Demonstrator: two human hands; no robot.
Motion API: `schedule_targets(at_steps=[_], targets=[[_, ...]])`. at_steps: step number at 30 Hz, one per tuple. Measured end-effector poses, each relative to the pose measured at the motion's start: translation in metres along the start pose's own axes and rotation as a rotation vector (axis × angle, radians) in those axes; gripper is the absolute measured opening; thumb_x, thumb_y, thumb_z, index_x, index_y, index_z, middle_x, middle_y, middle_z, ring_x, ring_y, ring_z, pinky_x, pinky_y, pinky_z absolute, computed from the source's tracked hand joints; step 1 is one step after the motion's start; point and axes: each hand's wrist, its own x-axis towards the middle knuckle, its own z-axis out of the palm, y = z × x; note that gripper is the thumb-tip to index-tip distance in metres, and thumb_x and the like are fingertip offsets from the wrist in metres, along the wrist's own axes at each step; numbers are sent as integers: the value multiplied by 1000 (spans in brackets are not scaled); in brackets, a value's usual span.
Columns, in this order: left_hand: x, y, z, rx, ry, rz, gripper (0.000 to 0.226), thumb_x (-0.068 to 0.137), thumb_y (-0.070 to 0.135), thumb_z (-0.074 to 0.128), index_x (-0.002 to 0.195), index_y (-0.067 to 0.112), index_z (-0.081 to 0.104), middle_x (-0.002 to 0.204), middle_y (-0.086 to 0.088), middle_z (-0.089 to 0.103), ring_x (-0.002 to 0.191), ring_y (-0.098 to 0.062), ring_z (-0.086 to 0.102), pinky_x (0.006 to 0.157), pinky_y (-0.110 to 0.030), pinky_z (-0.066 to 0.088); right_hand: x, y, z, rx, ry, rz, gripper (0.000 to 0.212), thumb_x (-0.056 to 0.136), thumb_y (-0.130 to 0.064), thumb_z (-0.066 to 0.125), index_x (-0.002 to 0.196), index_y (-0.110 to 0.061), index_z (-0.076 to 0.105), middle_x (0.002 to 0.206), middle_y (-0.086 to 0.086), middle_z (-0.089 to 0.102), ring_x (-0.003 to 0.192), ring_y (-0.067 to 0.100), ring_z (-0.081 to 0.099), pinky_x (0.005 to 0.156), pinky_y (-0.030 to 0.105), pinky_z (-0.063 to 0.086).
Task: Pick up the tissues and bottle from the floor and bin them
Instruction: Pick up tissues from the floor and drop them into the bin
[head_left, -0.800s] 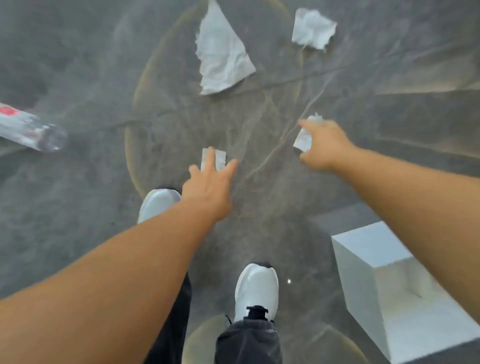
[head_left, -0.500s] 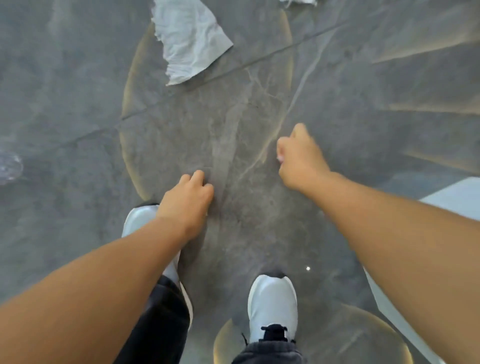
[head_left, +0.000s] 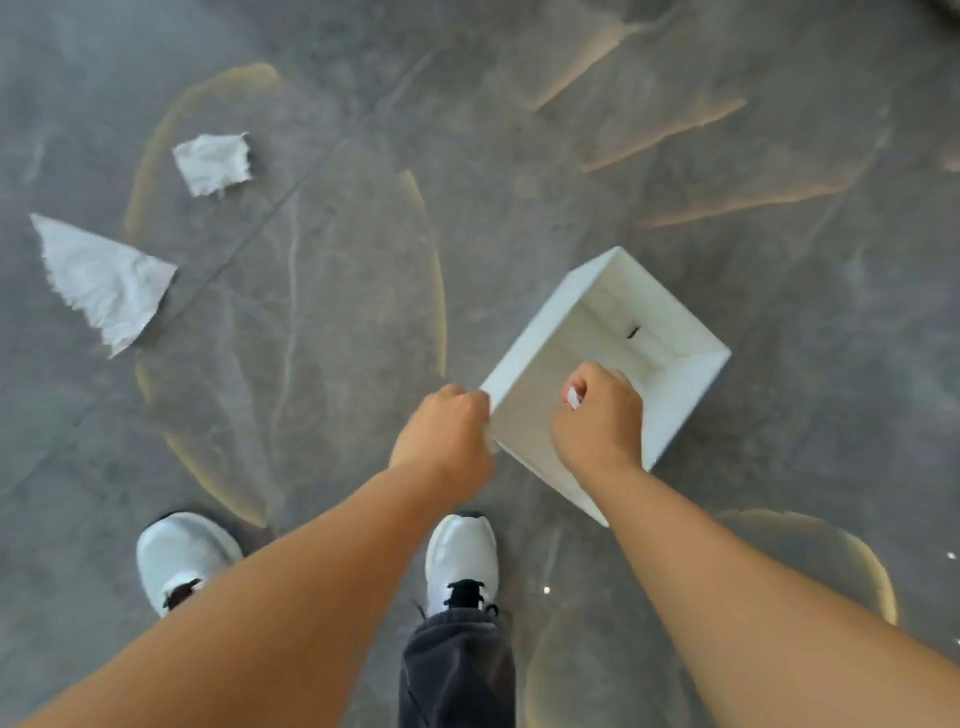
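Head view: now over the white bin (head_left: 691, 387), out of sight half a second ago save one corner. Right hand (head_left: 597, 415) fisted above the bin's opening, a scrap of tissue (head_left: 573, 399) peeking from the curled fingers. Left hand (head_left: 447, 431) also balled shut at the bin's near corner; contents hidden, cannot tell. Two more tissues on the grey floor (head_left: 779, 467) far left: a small square piece (head_left: 213, 163) and a large triangular one (head_left: 104, 283). No bottle in frame. White shoes (head_left: 462, 556) below.
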Motion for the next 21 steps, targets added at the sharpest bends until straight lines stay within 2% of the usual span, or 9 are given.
schedule_targets(at_steps=[2, 4, 6, 7, 9, 11, 16, 19, 21], targets=[[14, 52, 14, -84, -13, 27, 28, 69, 2, 50, 94, 12, 58, 102, -11, 55, 97, -34, 54, 73, -36, 47, 13, 30, -27, 8, -32, 76, 20, 72, 8, 47, 71, -11, 53, 96, 15, 59, 77, 27, 49, 62, 26, 36], [30, 91, 33, -144, -3, 36, 30, 69, 1, 51, 96, 15, 52, 98, -5, 50, 91, -28, 53, 64, -30, 40, 25, 57, -45, 20, -78, 118, 22, 73, 8, 51, 79, -12, 59, 101, 14, 63, 76, 23, 51, 56, 22, 37], [47, 113, 51, -185, 33, 29, 38, 71, 3, 58, 104, 19, 46, 102, -3, 48, 89, -26, 52, 58, -26, 38, 36, 78, -57, 51, -107, 128, 26, 75, 6, 55, 89, -15, 62, 105, 10, 63, 77, 18, 52, 52, 20, 37], [55, 116, 59, -203, 45, 19, 50, 72, 6, 64, 115, 20, 43, 111, -4, 48, 96, -27, 54, 61, -26, 42, 42, 87, -60, 71, -134, 130, 32, 76, 4, 58, 98, -18, 63, 111, 8, 62, 82, 16, 53, 55, 19, 38], [66, 114, 68, -178, 33, -40, 88, 67, 15, 79, 139, 25, 29, 132, -8, 43, 113, -31, 51, 80, -35, 50, 50, 100, -68, 92, -214, 137, 55, 76, -1, 62, 123, -28, 57, 125, 4, 54, 101, 20, 53, 66, 22, 43], [67, 103, 67, -111, 19, -96, 102, 63, 18, 84, 145, 24, 22, 138, -10, 40, 123, -31, 47, 91, -40, 46, 53, 108, -75, 108, -241, 136, 64, 76, -3, 62, 132, -32, 51, 131, 2, 53, 115, 24, 53, 81, 27, 48], [42, 59, 29, 54, 13, -48, 78, 70, 5, 65, 139, 23, 34, 139, -8, 40, 123, -31, 48, 97, -41, 47, 40, 105, -92, 220, -283, 260, 40, 77, -6, 56, 110, -27, 65, 109, 2, 68, 94, 21, 63, 82, 33, 55], [25, 28, -15, 113, -10, -114, 74, 69, 5, 65, 136, 18, 39, 135, -12, 41, 117, -34, 52, 96, -43, 48, 32, 74, -99, 213, -365, 300, 31, 76, -8, 56, 101, -24, 67, 106, 6, 67, 96, 25, 65, 87, 43, 58], [18, 7, -49, 94, 15, -188, 68, 67, 4, 64, 131, 16, 44, 129, -14, 44, 109, -36, 55, 94, -43, 49, 33, 44, -101, 172, -406, 277, 26, 77, -10, 57, 98, -21, 67, 104, 7, 67, 97, 28, 66, 85, 44, 58]])
